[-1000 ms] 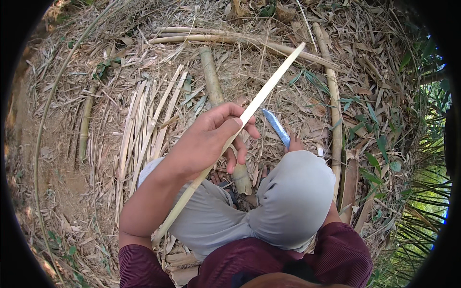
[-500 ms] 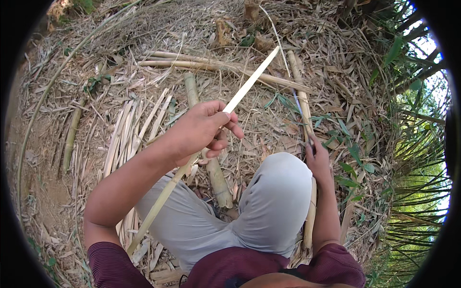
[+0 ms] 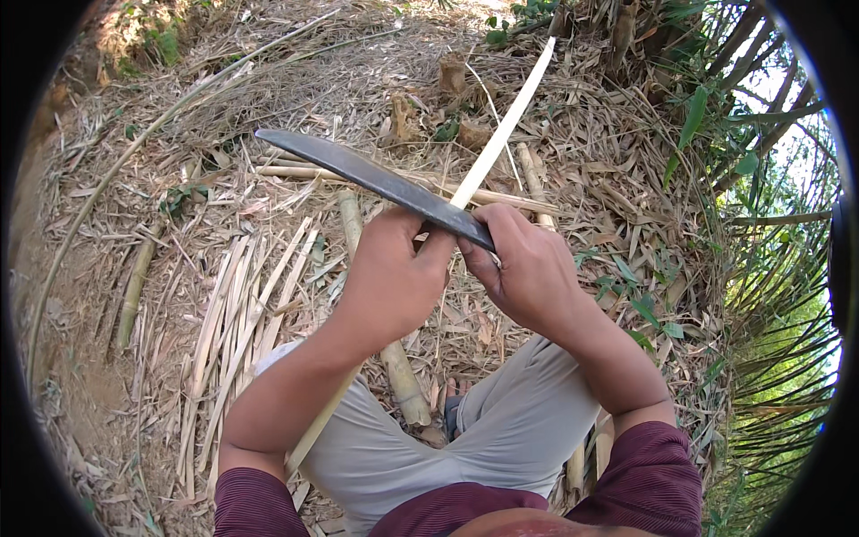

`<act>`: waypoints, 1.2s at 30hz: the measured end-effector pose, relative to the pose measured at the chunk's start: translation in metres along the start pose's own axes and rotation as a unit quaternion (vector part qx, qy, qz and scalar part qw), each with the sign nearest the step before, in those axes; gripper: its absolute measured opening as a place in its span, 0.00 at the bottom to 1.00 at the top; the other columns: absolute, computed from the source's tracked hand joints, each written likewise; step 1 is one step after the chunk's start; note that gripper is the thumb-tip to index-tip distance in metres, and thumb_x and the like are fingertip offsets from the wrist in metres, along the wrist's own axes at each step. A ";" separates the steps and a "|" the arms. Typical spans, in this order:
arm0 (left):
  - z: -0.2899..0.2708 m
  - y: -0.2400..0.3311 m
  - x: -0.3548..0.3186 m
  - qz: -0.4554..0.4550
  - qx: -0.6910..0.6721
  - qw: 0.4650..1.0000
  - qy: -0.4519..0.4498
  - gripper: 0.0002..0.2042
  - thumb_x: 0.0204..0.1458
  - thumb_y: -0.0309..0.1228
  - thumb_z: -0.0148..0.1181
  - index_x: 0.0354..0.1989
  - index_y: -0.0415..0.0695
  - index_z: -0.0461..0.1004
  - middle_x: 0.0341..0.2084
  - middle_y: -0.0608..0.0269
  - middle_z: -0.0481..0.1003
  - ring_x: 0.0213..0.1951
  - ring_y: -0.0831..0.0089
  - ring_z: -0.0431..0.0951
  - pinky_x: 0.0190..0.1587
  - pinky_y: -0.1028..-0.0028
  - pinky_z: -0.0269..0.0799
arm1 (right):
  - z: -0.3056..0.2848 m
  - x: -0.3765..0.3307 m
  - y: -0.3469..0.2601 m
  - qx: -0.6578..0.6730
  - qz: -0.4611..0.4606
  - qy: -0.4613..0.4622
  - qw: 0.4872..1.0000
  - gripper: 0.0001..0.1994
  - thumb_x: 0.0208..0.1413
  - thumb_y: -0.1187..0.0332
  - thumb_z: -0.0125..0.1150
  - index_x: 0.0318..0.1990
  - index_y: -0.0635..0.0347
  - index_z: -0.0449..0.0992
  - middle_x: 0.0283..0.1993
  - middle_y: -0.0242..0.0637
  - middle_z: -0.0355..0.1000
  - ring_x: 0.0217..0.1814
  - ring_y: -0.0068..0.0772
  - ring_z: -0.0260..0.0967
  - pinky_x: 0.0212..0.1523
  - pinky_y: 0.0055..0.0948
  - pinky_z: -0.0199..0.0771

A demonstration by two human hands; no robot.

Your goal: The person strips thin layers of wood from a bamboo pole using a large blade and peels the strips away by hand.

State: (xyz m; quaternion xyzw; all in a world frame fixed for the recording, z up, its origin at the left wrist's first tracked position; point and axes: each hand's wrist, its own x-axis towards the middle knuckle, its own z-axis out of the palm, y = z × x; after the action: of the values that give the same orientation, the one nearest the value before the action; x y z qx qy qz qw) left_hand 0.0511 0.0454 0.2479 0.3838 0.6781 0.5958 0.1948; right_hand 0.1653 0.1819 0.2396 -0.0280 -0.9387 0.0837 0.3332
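The left hand [image 3: 389,282] grips a long pale bamboo strip [image 3: 506,125]; the right hand [image 3: 528,268] clasps a dark blade [image 3: 367,176] laid across it.

One head-worn fisheye view looks steeply down from close above the lap, facing forward over the hands [image 3: 456,277] to the littered ground [image 3: 224,134] beyond; edges bend toward the dark rim.

Ground ahead littered: split bamboo strips [image 3: 242,304] left of left hand [image 3: 389,282], bamboo pole [image 3: 380,322] beneath it. Knife blade [image 3: 371,179] crosses in front; stumps [image 3: 456,76] beyond.
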 end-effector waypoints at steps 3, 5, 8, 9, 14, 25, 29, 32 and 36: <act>0.003 0.005 -0.011 0.059 0.068 0.995 0.035 0.07 0.57 0.24 0.54 0.29 0.36 0.77 0.16 0.65 0.71 0.17 0.81 0.67 0.21 0.76 0.60 | 0.011 -0.006 0.004 -0.013 -0.006 0.011 1.000 0.16 0.55 0.58 0.63 0.43 0.59 0.70 0.32 0.38 0.72 0.27 0.43 0.74 0.23 0.37 0.74; 0.005 0.003 -0.016 0.084 0.080 0.992 0.050 0.07 0.57 0.24 0.54 0.29 0.36 0.77 0.15 0.65 0.71 0.17 0.81 0.68 0.21 0.76 0.60 | 0.014 -0.006 0.008 -0.017 -0.019 0.011 1.000 0.16 0.53 0.57 0.65 0.42 0.58 0.70 0.31 0.37 0.71 0.26 0.41 0.74 0.22 0.36 0.73; 0.007 -0.003 -0.019 0.115 0.072 0.989 0.061 0.05 0.54 0.22 0.55 0.31 0.36 0.78 0.15 0.56 0.73 0.17 0.72 0.71 0.21 0.69 0.63 | 0.018 -0.006 0.015 -0.018 -0.046 0.015 0.999 0.16 0.49 0.59 0.67 0.41 0.56 0.70 0.29 0.35 0.69 0.27 0.38 0.75 0.23 0.34 0.73; 0.007 0.001 -0.022 0.123 0.077 0.988 0.057 0.05 0.54 0.22 0.55 0.31 0.36 0.78 0.15 0.55 0.73 0.17 0.72 0.72 0.21 0.69 0.62 | 0.019 -0.006 0.016 -0.021 -0.057 0.031 0.998 0.17 0.48 0.60 0.68 0.41 0.55 0.70 0.29 0.34 0.68 0.27 0.37 0.75 0.23 0.34 0.73; 0.009 0.000 -0.022 0.159 0.128 0.976 0.077 0.09 0.55 0.23 0.56 0.22 0.37 0.74 0.14 0.66 0.71 0.18 0.83 0.67 0.22 0.76 0.60 | 0.021 -0.005 0.021 -0.043 -0.068 0.056 0.995 0.17 0.43 0.62 0.70 0.39 0.54 0.71 0.27 0.32 0.67 0.28 0.36 0.74 0.23 0.34 0.72; 0.009 -0.001 -0.019 0.195 0.158 0.966 0.068 0.07 0.57 0.24 0.56 0.27 0.36 0.73 0.15 0.67 0.69 0.19 0.82 0.67 0.23 0.75 0.61 | 0.023 -0.003 0.032 -0.059 -0.080 0.112 0.989 0.18 0.41 0.61 0.71 0.39 0.53 0.72 0.28 0.32 0.67 0.28 0.36 0.74 0.24 0.33 0.73; 0.006 -0.002 -0.019 0.189 0.123 0.973 0.050 0.07 0.59 0.25 0.55 0.29 0.36 0.74 0.16 0.68 0.69 0.19 0.83 0.66 0.22 0.77 0.60 | 0.023 -0.002 0.037 -0.068 -0.081 0.105 0.989 0.18 0.40 0.62 0.71 0.38 0.54 0.73 0.28 0.33 0.68 0.28 0.36 0.74 0.25 0.34 0.73; 0.005 -0.001 -0.017 0.167 0.088 0.981 0.048 0.08 0.61 0.25 0.53 0.31 0.37 0.75 0.16 0.70 0.68 0.18 0.85 0.64 0.21 0.79 0.57 | 0.026 0.002 0.038 -0.054 -0.099 0.123 0.986 0.17 0.40 0.63 0.71 0.38 0.54 0.73 0.28 0.33 0.68 0.28 0.35 0.74 0.24 0.34 0.73; 0.000 0.012 -0.020 0.109 0.021 0.993 0.039 0.07 0.59 0.25 0.54 0.39 0.38 0.79 0.13 0.66 0.69 0.15 0.84 0.65 0.18 0.75 0.57 | 0.026 0.004 0.059 -0.101 -0.037 0.136 0.985 0.07 0.54 0.65 0.64 0.34 0.54 0.71 0.24 0.35 0.69 0.23 0.34 0.72 0.22 0.31 0.72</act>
State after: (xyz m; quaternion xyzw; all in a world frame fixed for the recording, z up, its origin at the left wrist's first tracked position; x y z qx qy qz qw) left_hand 0.0672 0.0303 0.2560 0.4356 0.6518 0.6136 0.0941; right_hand 0.1452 0.2369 0.2117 -0.0375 -0.8886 -0.0285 0.4563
